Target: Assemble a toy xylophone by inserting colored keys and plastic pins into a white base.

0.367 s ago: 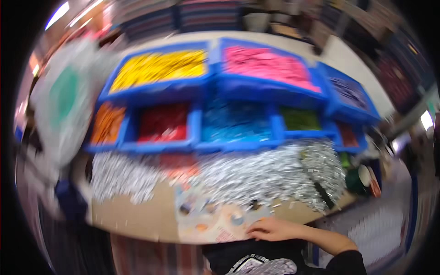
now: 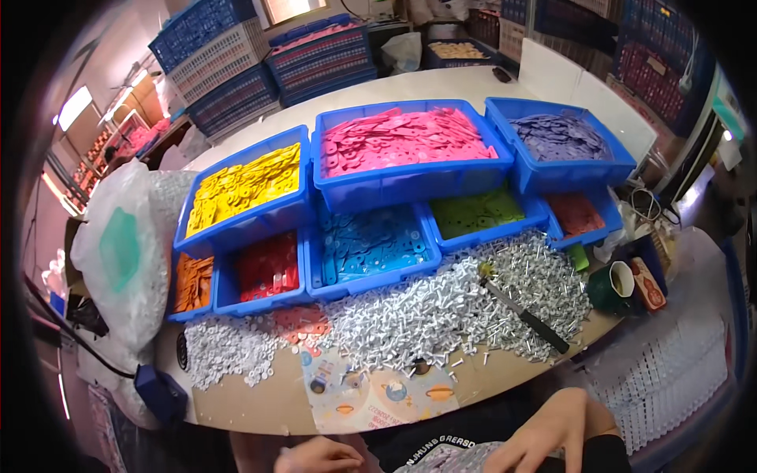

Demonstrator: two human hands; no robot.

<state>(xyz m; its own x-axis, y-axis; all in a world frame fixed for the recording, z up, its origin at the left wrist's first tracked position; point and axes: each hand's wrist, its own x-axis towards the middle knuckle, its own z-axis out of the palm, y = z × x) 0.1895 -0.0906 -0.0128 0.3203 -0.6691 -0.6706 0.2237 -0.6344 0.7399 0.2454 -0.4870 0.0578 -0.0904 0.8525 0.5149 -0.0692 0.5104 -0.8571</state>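
My right hand (image 2: 544, 437) is below the table's front edge, over my lap, its fingers spread and nothing in them. At the bottom rim, partly cut off, my left hand (image 2: 319, 456) has loosely bent fingers and no object visible in it. Both hands are apart from the tabletop. Nearest to them on the table (image 2: 244, 414) is a printed paper sheet (image 2: 367, 406) with planet drawings. Beyond it spreads a heap of small silvery rivet-like pins (image 2: 410, 319). Small white ring-shaped pieces (image 2: 233, 347) form another pile to the left.
Blue bins hold yellow (image 2: 248, 185), pink (image 2: 406, 142), purple (image 2: 560, 138), orange (image 2: 193, 284), red (image 2: 270, 266), blue (image 2: 374, 240) and green (image 2: 477, 211) flat pieces. A dark-handled tool (image 2: 544, 329) lies on the pins. A green cup (image 2: 609, 288) stands right; a plastic bag (image 2: 118, 260) left.
My right hand has come off the table's front edge and down to my lap. My left hand has entered at the bottom. The view has shifted and turned, and is sharper.
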